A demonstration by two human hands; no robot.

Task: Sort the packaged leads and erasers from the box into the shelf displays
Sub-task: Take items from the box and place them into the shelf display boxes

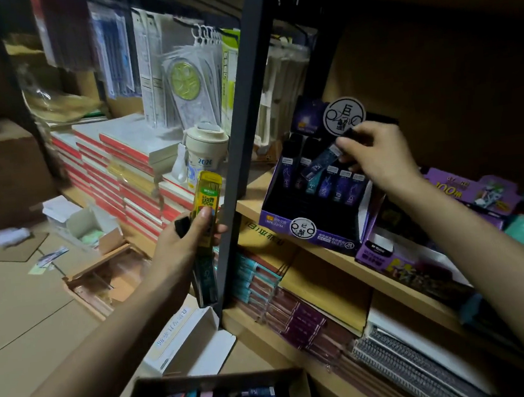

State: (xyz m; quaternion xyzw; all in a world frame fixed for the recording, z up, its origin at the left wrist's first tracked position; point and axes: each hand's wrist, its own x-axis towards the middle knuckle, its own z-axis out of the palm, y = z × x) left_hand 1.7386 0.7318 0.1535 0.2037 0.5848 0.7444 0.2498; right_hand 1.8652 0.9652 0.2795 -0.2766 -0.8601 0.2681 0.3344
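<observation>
Landmark: the purple display box [314, 235], standing on the wooden shelf [251, 199], its rows partly filled with upright dark lead packs.

Right hand: the right hand [374, 160] reaches over the display box from its right, wrist raised, fingers angled down toward the back row.

Right grip: thumb and fingertips pinch the top end of a teal lead pack [321, 161], which is tilted with its lower end down among the packs already in the display box.

Why so: holding the pack by its end probably leaves the lower part free to slide into a slot, and the tilt suits feeding it in from above.

Left hand: the left hand [188, 239] is held up to the left of the display box, just beyond the black shelf post [239, 130].

Left grip: fingers are curled round a yellow lead pack [207, 196] that stands upright; darker packs [206, 282] hang out below the palm.

Why so: this looks like a held reserve, kept near so the other hand can draw the next pack.

Source: the cardboard box [207, 379], below and to the left of the display box, holds more packaged items.

Stage: judged mid-task, as one pack is going in and many are left.
</observation>
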